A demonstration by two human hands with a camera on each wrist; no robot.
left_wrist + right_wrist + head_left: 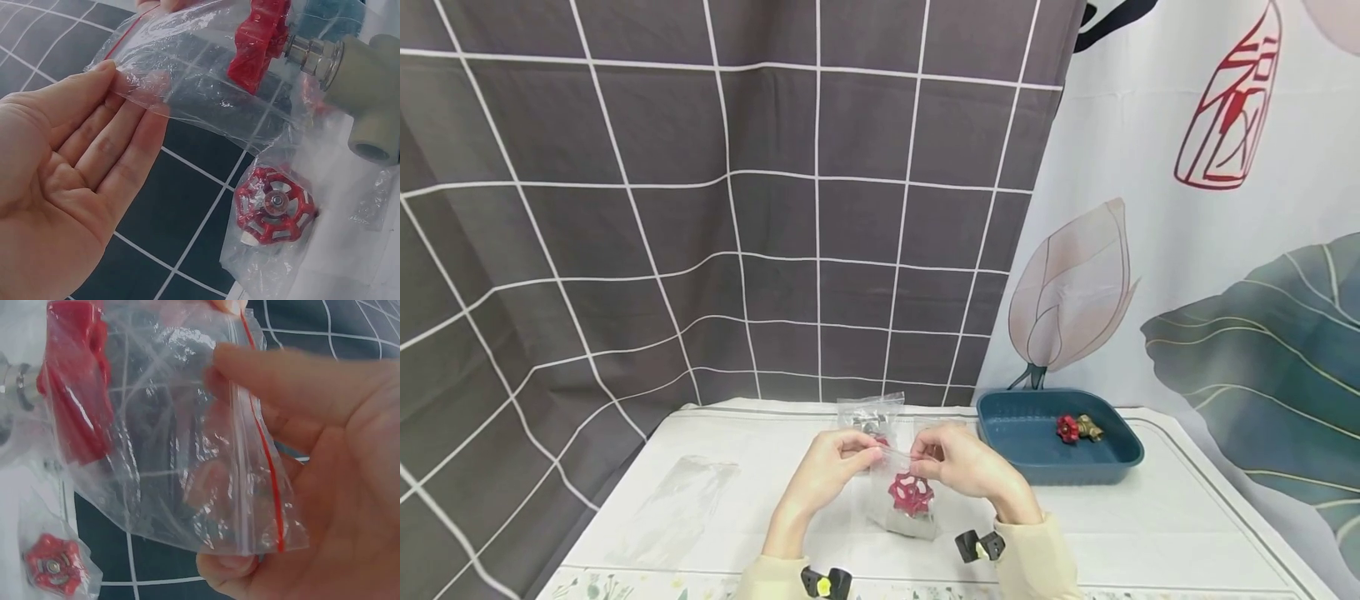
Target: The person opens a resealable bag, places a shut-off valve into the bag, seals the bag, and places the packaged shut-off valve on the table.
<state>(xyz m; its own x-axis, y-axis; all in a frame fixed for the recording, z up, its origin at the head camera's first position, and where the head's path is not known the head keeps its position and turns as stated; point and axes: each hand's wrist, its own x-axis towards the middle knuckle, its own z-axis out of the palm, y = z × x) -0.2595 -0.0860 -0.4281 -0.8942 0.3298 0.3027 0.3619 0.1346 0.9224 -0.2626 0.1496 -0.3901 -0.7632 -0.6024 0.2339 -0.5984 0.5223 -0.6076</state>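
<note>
Between both hands is a transparent zip bag (pixel 169 444) with a red line along its top. Inside it stands a valve with a red handwheel (pixel 912 493) and a grey-green plastic pipe body (pixel 369 94). My left hand (pixel 831 467) pinches one side of the bag's top edge between thumb and fingers. On the other side my right hand (pixel 966 467) pinches the same edge, its fingers partly behind the plastic. Whether the zip is parted I cannot tell. Just behind lies a second bag (pixel 871 408), with another red handwheel (pixel 275 206) in it.
A blue tray (pixel 1052 400) stands at the back right, holding a brass valve (pixel 1090 428) with a red handwheel. On the left of the white tabletop (pixel 760 483) a transparent bag (pixel 677 508) lies flat. A dark grid curtain (pixel 775 217) hangs behind the table.
</note>
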